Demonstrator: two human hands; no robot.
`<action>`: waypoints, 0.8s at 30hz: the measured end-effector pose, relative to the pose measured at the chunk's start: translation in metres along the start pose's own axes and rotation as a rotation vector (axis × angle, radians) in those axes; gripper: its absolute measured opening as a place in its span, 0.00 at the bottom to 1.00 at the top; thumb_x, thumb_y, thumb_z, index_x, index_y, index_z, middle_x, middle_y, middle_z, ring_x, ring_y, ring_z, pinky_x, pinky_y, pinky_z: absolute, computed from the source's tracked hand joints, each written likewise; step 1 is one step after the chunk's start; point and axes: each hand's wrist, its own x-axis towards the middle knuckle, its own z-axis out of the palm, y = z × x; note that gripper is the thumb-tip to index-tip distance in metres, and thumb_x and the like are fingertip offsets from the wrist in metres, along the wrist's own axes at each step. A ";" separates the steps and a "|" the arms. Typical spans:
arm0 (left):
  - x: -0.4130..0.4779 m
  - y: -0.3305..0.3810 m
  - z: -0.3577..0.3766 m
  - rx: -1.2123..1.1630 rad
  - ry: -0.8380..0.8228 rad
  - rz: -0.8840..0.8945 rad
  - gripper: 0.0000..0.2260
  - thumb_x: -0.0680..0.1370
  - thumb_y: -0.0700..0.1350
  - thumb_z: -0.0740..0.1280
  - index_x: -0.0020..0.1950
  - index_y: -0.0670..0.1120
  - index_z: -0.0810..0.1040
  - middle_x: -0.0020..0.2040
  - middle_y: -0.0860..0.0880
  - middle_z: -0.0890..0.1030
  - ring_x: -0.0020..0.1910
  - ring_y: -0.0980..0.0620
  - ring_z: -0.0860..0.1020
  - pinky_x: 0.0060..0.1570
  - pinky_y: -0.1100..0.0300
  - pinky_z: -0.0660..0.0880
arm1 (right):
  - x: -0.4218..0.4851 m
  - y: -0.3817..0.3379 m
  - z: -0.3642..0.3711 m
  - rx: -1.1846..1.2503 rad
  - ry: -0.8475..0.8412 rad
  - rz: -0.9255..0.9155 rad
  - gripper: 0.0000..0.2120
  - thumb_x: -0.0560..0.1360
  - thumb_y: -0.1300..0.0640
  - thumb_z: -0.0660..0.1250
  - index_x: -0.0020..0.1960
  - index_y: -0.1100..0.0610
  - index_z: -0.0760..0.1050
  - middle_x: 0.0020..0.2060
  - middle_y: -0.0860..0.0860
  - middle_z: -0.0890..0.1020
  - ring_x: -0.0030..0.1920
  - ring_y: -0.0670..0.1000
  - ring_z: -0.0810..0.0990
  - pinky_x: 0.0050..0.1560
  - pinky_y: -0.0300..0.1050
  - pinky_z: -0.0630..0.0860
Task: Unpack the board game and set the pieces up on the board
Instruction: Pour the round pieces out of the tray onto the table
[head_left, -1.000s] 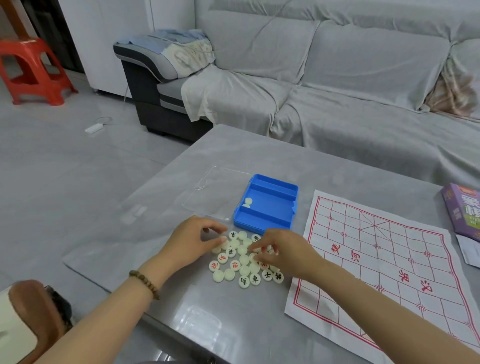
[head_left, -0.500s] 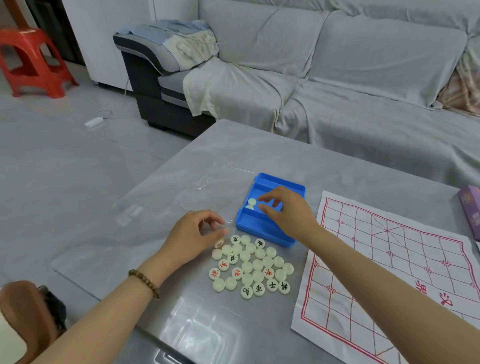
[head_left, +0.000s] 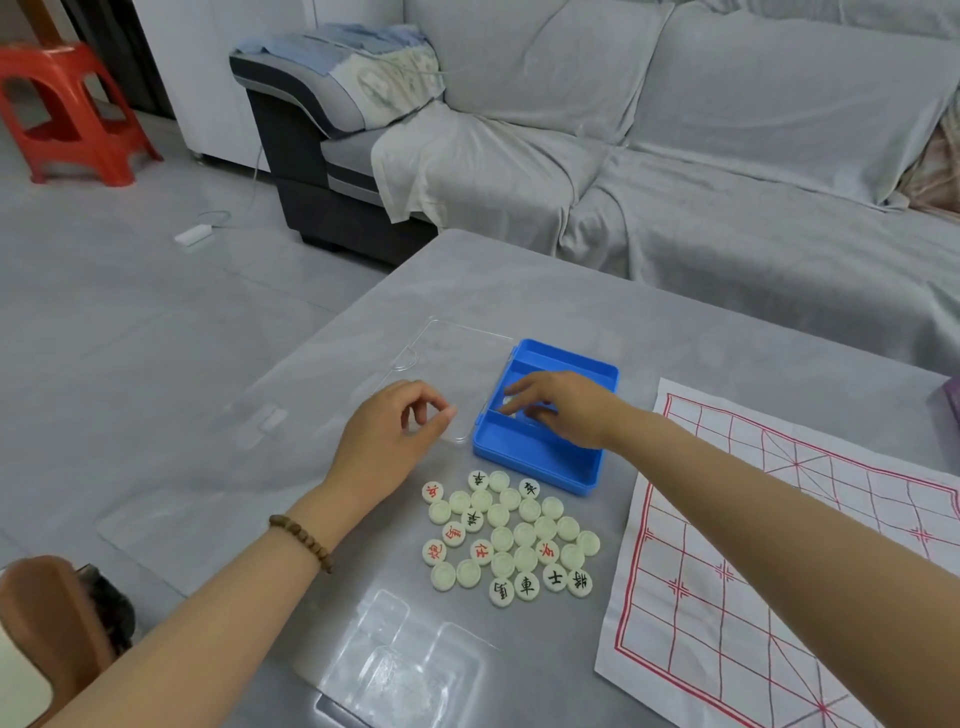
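A blue plastic box (head_left: 540, 462) lies open on the grey table, left of the paper board (head_left: 789, 545) with its red grid. My right hand (head_left: 566, 408) reaches into the box, thumb and forefinger spread on either side of a white piece (head_left: 506, 406) that still lies on the box floor. My left hand (head_left: 389, 441) hovers just left of the box with fingers loosely curled and nothing in it. A pile of round white pieces (head_left: 511, 538), some showing red or black characters, lies in front of the box.
The clear box lid (head_left: 441, 364) lies behind my left hand. A clear plastic insert (head_left: 400, 670) sits at the table's near edge. A grey sofa (head_left: 675, 156) runs behind the table, and a purple box (head_left: 953, 395) peeks in at the right.
My right hand left the pile of pieces and moved up into the blue box. My left hand lifted off the pile and drew back to the left.
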 end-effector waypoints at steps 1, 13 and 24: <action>0.004 0.004 0.001 0.005 0.006 0.016 0.01 0.75 0.49 0.67 0.44 0.54 0.77 0.37 0.56 0.74 0.37 0.56 0.71 0.39 0.63 0.68 | 0.001 0.003 -0.001 -0.002 0.000 0.012 0.15 0.78 0.61 0.62 0.61 0.48 0.77 0.64 0.46 0.74 0.62 0.48 0.73 0.59 0.43 0.71; 0.017 0.002 0.017 0.031 -0.092 0.029 0.13 0.74 0.57 0.66 0.58 0.58 0.75 0.57 0.60 0.75 0.57 0.62 0.69 0.58 0.65 0.64 | 0.014 0.013 0.003 0.117 0.122 0.064 0.11 0.73 0.54 0.70 0.56 0.52 0.80 0.49 0.51 0.77 0.45 0.47 0.74 0.46 0.39 0.70; 0.025 -0.008 0.027 0.498 -0.165 -0.326 0.43 0.70 0.73 0.52 0.77 0.50 0.46 0.78 0.46 0.44 0.76 0.42 0.42 0.72 0.44 0.40 | -0.011 0.008 -0.007 0.360 0.387 0.143 0.09 0.72 0.58 0.71 0.52 0.57 0.81 0.46 0.50 0.81 0.42 0.45 0.77 0.44 0.29 0.73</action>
